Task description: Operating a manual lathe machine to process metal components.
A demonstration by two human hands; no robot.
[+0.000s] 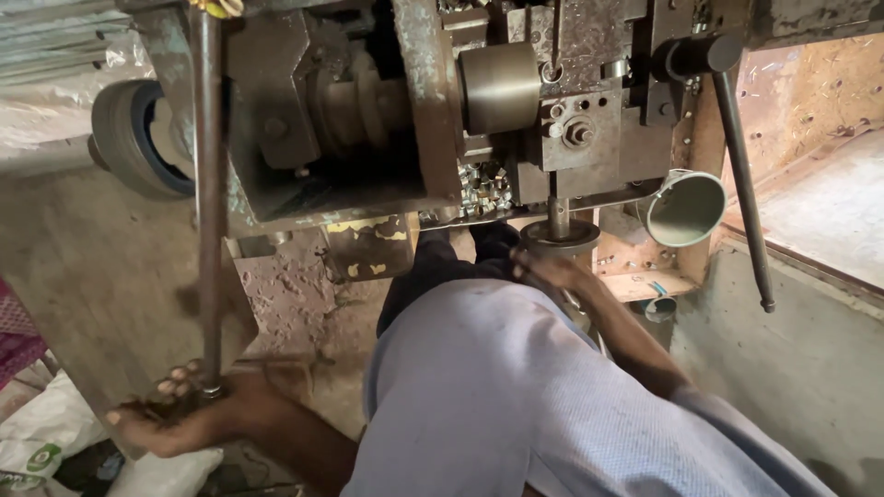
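My left hand (175,416) is low at the left, its fingers curled around the bottom end of a long upright metal rod (208,184) that runs up the front of a worn, greasy machine (350,110). My right hand (551,270) reaches forward past my knee in light blue cloth (516,387) and grips the underside of a small round handwheel (558,236) on a short vertical shaft under the machine. A heap of small shiny metal pieces (484,185) lies on a ledge just left of that shaft.
A dull metal cylinder (498,86) sticks out of the machine above the heap. A light metal cup (686,208) hangs at the right, beside a long black lever (742,184). A rubber-rimmed wheel (136,138) is at the upper left. White sacks (55,433) lie on the floor.
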